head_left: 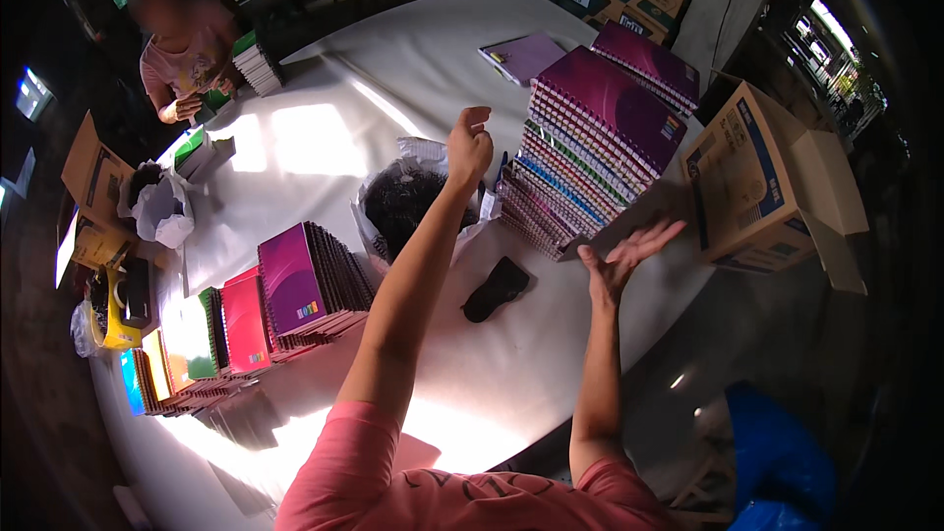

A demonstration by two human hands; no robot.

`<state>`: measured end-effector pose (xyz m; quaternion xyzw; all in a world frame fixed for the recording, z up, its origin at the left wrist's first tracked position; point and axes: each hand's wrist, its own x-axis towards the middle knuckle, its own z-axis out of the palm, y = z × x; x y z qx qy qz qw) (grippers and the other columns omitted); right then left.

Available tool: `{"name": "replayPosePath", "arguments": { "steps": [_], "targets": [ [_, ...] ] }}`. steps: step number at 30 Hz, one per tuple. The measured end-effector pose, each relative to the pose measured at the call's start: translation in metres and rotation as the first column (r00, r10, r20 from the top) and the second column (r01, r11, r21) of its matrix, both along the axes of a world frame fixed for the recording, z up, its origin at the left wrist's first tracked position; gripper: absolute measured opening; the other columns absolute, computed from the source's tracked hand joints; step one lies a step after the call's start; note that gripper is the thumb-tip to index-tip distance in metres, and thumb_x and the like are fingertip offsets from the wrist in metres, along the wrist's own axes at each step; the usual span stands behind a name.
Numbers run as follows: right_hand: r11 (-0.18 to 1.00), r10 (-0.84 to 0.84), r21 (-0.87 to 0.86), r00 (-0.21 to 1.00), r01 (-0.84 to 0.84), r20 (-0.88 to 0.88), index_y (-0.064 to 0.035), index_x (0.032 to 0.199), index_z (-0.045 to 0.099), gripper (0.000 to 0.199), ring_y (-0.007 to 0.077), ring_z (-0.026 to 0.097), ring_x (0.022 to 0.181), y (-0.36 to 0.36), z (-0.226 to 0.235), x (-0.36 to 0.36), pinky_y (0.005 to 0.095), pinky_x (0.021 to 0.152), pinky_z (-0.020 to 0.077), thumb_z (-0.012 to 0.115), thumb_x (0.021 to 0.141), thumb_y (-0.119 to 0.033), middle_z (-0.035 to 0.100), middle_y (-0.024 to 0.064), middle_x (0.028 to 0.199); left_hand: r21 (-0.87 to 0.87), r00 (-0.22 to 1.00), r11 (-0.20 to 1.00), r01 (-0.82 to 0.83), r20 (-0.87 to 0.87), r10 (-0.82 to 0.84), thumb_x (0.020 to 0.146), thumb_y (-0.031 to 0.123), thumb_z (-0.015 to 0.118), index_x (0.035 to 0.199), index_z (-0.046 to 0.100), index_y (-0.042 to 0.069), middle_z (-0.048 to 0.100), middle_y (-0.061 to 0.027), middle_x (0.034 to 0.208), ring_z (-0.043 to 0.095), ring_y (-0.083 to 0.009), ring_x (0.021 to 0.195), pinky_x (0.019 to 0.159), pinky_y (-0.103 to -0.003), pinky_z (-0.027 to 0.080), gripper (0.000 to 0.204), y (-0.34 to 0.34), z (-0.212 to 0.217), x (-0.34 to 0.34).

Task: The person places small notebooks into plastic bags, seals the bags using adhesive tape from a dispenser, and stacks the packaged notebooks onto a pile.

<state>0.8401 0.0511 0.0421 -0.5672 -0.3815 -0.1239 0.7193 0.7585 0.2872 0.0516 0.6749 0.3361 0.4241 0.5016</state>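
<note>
Spiral-bound notebooks (595,143) are forming a tall, purple-topped stack on the worktop (418,44). Left of that stack, the left hand (470,146) is hovering, fingers loosely bent; just in front of the stack, the right hand (629,256) is spreading its fingers. Right of the stack, a cardboard box (742,177) is standing open; well left, shorter notebook piles (295,280) are lying.

On the table (560,344) before me, a notebook stack (595,113) stands right of my left hand (470,149), beyond my right hand (621,262); a carton (742,182) sits farther right, and a notebook row (246,320) lies left.
</note>
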Motion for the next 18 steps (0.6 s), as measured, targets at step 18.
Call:
{"name": "replayPosePath", "arguments": {
  "steps": [18],
  "targets": [
    [0.981, -0.074, -0.185, 0.996, 0.065, -0.042, 0.0041, 0.130, 0.032, 0.098, 0.0282, 0.048, 0.111, 0.051, -0.119, -0.004, 0.0396, 0.093, 0.0415, 0.085, 0.058, -0.036, 0.047, 0.0197, 0.120, 0.230, 0.192, 0.424, 0.876, -0.973, 0.131, 0.071, 0.025, 0.065, 0.111, 0.055, 0.013, 0.065, -0.0081, 0.098, 0.063, -0.0215, 0.098, 0.088, -0.042, 0.042, 0.043, 0.031, -0.079, -0.003]
  ]
}}
